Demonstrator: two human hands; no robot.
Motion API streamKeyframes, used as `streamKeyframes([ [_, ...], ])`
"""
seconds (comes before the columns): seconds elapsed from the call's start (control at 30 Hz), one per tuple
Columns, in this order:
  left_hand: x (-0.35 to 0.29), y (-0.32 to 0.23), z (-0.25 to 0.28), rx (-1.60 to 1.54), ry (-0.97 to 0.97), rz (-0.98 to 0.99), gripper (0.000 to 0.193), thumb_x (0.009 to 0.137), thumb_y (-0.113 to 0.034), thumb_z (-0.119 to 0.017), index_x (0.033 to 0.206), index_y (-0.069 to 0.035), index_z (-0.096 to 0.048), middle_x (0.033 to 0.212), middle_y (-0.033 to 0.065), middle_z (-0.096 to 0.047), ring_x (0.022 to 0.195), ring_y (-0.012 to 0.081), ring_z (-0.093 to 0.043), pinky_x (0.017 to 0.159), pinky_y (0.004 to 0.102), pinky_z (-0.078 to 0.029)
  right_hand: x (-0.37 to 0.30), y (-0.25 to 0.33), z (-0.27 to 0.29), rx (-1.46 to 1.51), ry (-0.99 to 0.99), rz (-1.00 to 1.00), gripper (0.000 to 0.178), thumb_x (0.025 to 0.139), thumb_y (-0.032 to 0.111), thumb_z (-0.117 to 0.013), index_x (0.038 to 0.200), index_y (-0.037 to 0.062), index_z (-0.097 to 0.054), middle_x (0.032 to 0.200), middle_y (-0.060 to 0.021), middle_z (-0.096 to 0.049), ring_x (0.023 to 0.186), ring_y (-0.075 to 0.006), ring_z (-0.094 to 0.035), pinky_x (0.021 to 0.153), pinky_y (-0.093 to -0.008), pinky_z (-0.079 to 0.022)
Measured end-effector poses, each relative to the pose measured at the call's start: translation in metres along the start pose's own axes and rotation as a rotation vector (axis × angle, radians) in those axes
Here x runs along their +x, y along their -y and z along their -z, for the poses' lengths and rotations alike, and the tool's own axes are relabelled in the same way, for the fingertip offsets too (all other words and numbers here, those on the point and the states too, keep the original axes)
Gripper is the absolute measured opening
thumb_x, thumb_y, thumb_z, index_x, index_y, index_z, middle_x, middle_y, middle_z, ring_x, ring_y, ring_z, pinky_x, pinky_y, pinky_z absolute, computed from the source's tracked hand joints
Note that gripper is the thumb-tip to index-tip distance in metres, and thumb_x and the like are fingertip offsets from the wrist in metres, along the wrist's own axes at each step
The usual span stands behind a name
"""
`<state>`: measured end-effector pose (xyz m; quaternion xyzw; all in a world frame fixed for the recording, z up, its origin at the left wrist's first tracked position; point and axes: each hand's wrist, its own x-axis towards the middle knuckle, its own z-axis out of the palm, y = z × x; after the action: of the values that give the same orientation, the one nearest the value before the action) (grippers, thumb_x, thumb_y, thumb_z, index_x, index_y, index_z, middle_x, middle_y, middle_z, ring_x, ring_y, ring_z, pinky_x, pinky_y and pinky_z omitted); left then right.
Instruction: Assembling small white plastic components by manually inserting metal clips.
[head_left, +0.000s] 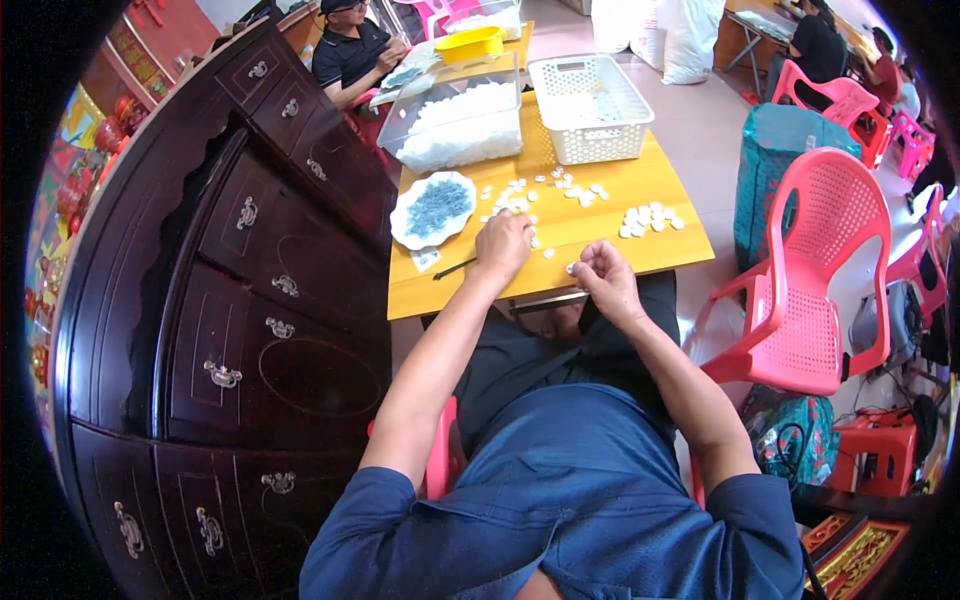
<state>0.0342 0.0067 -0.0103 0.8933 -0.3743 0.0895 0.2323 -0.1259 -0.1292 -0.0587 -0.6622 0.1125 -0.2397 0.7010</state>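
My right hand (612,283) is at the near edge of the yellow table, its thumb and fingers pinched on a small white round piece (571,268). Farther in and to the left, my left hand (504,245) rests low over the tabletop with its fingers curled together beside scattered white pieces (518,187); whatever is in them is hidden. A looser cluster of white pieces (650,218) lies at the right. Left of my left hand is a white scalloped plate (402,222) heaped with small blue-grey parts (440,207). A thin black stick (455,269) lies by my left wrist.
Behind the pieces stand a clear bin (500,140) full of white parts and a white perforated basket (600,145). A dark drawer cabinet (250,290) borders the table's left. At right is a pink plastic chair (825,270). A person (350,50) sits at the far left.
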Motion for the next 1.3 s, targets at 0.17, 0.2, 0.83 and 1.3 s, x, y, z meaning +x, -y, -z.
streamKeyframes([
  [0.17,0.006,0.007,-0.004,-0.077,-0.031,0.017,0.012,0.085,-0.019,-0.07,0.089,-0.008,-0.072,0.093,0.0133,-0.069,0.089,0.0325,-0.068,0.076,0.0453,-0.054,0.001,0.001,0.0,-0.005,0.009,0.001,0.017,0.086,0.01,-0.072,0.093,0.0041,-0.058,0.072,0.0026,-0.059,0.066,-0.0045,-0.055,0.062,-0.0223,-0.047],
  [0.2,0.007,0.012,-0.002,-0.204,-0.023,0.071,0.013,0.084,-0.019,-0.071,0.089,-0.008,-0.072,0.09,0.0127,-0.071,0.085,0.0307,-0.069,0.074,0.043,-0.055,0.001,0.001,0.0,-0.004,0.008,0.002,0.017,0.086,0.01,-0.072,0.093,0.0041,-0.058,0.072,0.0026,-0.059,0.066,-0.0045,-0.055,0.062,-0.0223,-0.047],
  [0.83,-0.062,-0.008,0.009,-1.164,0.251,0.256,0.02,0.098,-0.012,-0.059,0.115,-0.002,-0.064,0.087,-0.0021,-0.063,0.067,0.0032,-0.053,0.062,0.0191,-0.047,-0.005,0.009,-0.005,-0.059,0.084,0.007,0.015,0.088,0.009,-0.069,0.095,0.0032,-0.057,0.073,0.0012,-0.061,0.068,-0.0048,-0.057,0.062,-0.022,-0.047],
  [1.3,-0.068,-0.004,0.006,-1.056,0.24,0.014,0.022,0.098,-0.01,-0.064,0.119,-0.005,-0.067,0.102,-0.0009,-0.07,0.07,0.0024,-0.055,0.061,0.0201,-0.047,-0.009,0.012,-0.006,0.013,0.219,-0.043,0.011,0.095,0.003,-0.063,0.1,0.0039,-0.053,0.078,0.0023,-0.058,0.067,-0.0047,-0.056,0.06,-0.0199,-0.047],
])
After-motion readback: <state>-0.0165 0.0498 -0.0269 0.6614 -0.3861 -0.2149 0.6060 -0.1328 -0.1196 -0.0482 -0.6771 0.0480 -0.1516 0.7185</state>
